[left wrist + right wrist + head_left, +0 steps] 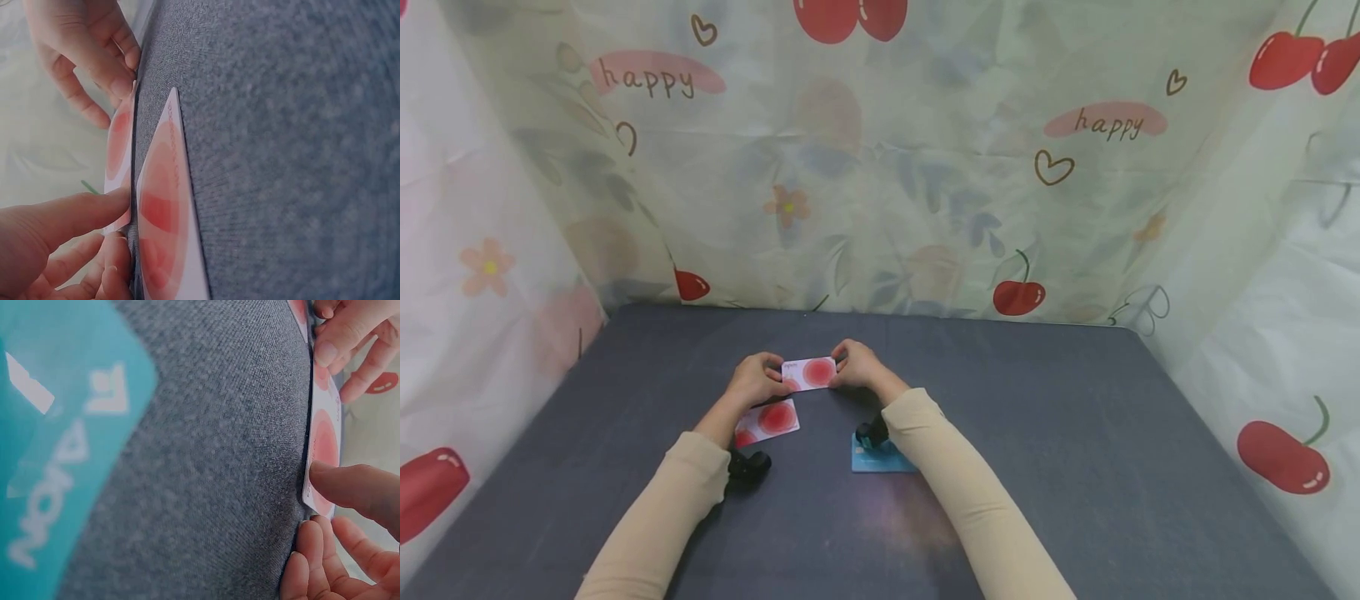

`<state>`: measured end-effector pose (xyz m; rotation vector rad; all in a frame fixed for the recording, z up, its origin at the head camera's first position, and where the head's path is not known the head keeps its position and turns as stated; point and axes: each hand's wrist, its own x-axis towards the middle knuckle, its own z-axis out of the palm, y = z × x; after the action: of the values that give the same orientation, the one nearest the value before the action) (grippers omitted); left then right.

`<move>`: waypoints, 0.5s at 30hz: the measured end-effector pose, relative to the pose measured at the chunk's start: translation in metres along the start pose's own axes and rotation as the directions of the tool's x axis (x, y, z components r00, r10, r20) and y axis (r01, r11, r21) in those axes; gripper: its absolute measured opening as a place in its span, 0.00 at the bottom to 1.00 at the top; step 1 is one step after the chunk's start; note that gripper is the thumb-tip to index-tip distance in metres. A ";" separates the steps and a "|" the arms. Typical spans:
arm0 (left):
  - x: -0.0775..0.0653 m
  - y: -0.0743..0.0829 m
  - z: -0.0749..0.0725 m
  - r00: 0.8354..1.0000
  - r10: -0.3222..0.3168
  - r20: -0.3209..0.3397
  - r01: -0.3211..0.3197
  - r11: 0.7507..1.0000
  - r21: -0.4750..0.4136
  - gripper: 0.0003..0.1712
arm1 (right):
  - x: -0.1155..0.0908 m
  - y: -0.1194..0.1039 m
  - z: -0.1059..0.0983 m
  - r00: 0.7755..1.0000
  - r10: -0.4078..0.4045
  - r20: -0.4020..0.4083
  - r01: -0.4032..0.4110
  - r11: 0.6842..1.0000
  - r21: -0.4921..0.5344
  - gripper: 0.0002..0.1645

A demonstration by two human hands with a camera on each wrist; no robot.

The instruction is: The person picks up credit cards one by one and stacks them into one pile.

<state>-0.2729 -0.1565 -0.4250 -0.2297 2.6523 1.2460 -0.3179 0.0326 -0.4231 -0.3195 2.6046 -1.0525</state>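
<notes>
A white card with red circles [808, 374] is held at its two short ends, just over the dark table. My left hand [756, 380] pinches its left end, thumb on the printed face. At the opposite end my right hand [857, 367] pinches it the same way, its thumb [356, 487] on the face and fingers beneath. A second white card with red circles [777, 418] lies on the table just nearer than my left hand, partly hidden by the left wrist. A teal card [880, 460] with white lettering lies below my right forearm, partly covered by it.
The table [1037, 433] has a dark grey cloth top. Patterned curtains [880, 167] with cherries and hearts stand along its back and both sides. A black wrist camera [749, 467] sits under the left sleeve, another [872, 431] by the right.
</notes>
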 end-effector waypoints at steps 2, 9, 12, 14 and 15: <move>0.000 0.000 0.000 1.000 0.001 -0.003 -0.001 1.000 -0.006 0.32 | -0.001 0.000 -0.001 1.000 -0.005 0.001 0.005 1.000 0.002 0.28; -0.002 0.000 0.002 0.999 0.049 -0.005 -0.049 0.998 -0.025 0.34 | -0.008 -0.001 -0.008 1.000 -0.026 -0.002 0.026 0.999 0.045 0.29; -0.005 0.001 0.002 0.998 0.063 -0.013 -0.064 0.998 -0.028 0.34 | -0.010 0.000 -0.010 0.999 -0.037 0.000 0.037 0.998 0.049 0.30; -0.007 0.003 0.003 0.997 0.072 -0.021 -0.072 0.997 -0.029 0.34 | -0.010 0.001 -0.011 0.999 -0.045 0.001 0.044 0.998 0.050 0.30; -0.009 0.003 0.003 0.997 0.072 -0.022 -0.072 0.997 -0.030 0.34 | -0.011 0.002 -0.012 0.999 -0.050 -0.001 0.050 0.997 0.051 0.30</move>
<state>-0.2650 -0.1515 -0.4223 -0.1539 2.6828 1.3143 -0.3123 0.0448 -0.4141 -0.3742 2.5767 -1.1329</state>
